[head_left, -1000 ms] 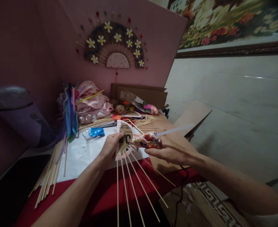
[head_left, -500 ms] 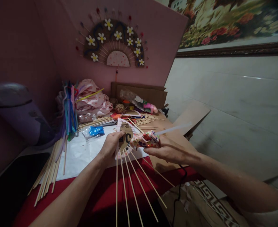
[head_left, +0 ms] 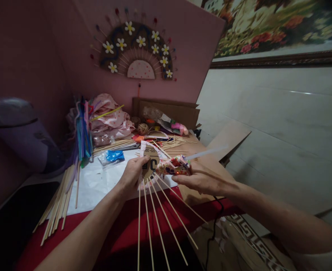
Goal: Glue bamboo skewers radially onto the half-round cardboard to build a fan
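My left hand [head_left: 132, 175] pinches a half-round cardboard piece [head_left: 150, 165] from which several thin bamboo sticks [head_left: 160, 222] fan out toward me. My right hand [head_left: 201, 178] grips a glue gun [head_left: 174, 167] wrapped in flowered paper, its nozzle at the cardboard's right edge. A clear glue stick [head_left: 207, 152] pokes out of the gun's back. A black cord [head_left: 213, 222] hangs down from the gun.
A red-covered table [head_left: 121, 233] carries white paper [head_left: 98, 184], loose bamboo sticks [head_left: 58, 205], a blue packet [head_left: 112, 156], coloured straws [head_left: 83, 131], pink cloth [head_left: 109, 116], a twine ball [head_left: 142, 129] and cardboard [head_left: 180, 113]. A finished flowered fan [head_left: 136, 51] hangs on the pink wall.
Both hands and the stick fan have stayed almost in place; only the view has shifted slightly.
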`<state>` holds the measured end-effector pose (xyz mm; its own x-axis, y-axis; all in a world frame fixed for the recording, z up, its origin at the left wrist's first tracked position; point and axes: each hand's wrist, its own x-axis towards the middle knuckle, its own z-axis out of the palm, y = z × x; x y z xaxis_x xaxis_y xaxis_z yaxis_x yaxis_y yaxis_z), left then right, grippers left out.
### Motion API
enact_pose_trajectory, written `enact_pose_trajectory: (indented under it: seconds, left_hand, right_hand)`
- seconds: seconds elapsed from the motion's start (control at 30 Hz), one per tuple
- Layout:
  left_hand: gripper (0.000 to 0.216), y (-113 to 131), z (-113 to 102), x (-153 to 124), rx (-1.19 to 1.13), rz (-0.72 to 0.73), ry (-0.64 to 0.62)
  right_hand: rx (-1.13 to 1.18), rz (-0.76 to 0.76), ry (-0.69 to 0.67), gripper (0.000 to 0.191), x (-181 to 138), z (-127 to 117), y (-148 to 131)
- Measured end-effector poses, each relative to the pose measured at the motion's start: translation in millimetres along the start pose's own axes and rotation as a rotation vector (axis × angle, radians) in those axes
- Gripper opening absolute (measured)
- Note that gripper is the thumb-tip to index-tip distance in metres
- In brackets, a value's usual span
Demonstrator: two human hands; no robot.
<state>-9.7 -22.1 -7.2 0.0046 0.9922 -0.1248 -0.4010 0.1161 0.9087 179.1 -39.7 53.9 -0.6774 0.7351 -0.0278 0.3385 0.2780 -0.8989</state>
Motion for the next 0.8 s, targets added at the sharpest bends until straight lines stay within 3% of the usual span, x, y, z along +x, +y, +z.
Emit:
enact_pose_trajectory:
  seconds: [0.17,0.47,0.8]
  left_hand:
    - [0.02,1,0,-1,-0.005,0.004,-0.006]
    - [0.02,-1,-1,1,0.004,0.006,0.007]
    - [0.017,-1,-1,1,0.006,-0.002,-0.002]
  right_hand:
    - [-0.003,0.0,0.009,0.021,2,0,8]
    - [-0.101,0.045,0.069,0.016,-4,-1,-3]
    - [-0.122,0.109,0.027,0.017,-3,-3,-5]
